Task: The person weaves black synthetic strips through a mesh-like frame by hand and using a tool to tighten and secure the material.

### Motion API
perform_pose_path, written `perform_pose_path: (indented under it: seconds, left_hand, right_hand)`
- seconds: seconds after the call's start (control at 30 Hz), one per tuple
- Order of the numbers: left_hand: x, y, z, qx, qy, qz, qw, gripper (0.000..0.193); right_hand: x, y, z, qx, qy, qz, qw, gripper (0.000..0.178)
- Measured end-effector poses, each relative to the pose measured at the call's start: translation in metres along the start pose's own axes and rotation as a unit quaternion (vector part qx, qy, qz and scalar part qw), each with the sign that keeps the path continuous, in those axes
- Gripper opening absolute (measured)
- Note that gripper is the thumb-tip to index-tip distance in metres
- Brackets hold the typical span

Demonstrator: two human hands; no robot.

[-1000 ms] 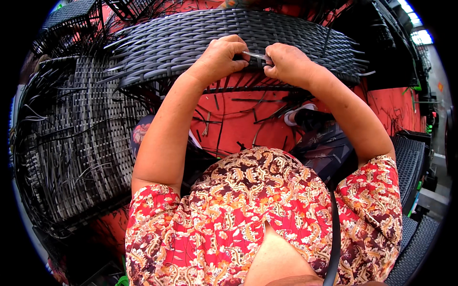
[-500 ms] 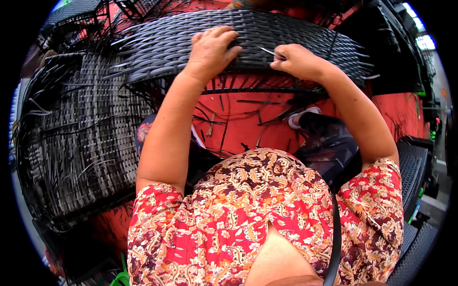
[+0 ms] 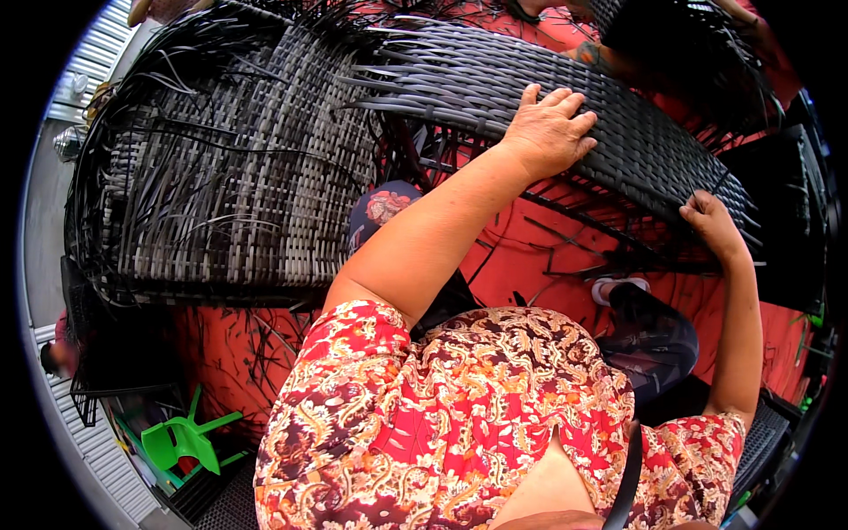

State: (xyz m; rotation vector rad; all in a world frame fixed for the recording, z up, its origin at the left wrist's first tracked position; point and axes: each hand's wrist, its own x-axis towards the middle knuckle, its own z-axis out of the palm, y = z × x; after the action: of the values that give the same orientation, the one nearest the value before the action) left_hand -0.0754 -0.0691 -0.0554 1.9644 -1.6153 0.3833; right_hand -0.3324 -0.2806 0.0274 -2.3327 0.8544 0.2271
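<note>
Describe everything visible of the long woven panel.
The long woven panel is dark grey to black, plaited from slightly glossy strands that look like plastic. Loose strand ends stick out at its left end, shorter ones at its right. It slants above the red floor, left end farther away, with dark strips or bars below its near edge. The left grip rests open on it; the right grip touches the near edge toward the right end.
</note>
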Motion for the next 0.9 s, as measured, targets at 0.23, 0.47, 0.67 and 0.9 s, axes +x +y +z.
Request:
perform_pose_path:
  seconds: [0.23,0.47,0.67,0.9]
  left_hand:
    - [-0.001,-0.004,0.001,-0.007,-0.019,-0.01,1.0,0.039]
    - [-0.002,-0.008,-0.002,-0.009,-0.004,-0.005,1.0,0.037]
    - [-0.002,-0.028,-0.013,-0.016,0.026,0.02,0.999,0.033]
    - [-0.006,-0.051,-0.021,-0.035,-0.032,0.01,0.999,0.031]
  right_hand:
    - [-0.015,-0.012,0.011,0.143,0.039,0.043,0.988,0.014]
    - [-0.025,-0.005,0.027,0.331,0.094,0.065,0.937,0.015]
    - [-0.029,-0.03,0.036,0.388,0.121,0.02,0.914,0.018]
    - [-0.017,-0.048,0.051,0.435,0.161,-0.074,0.883,0.017]
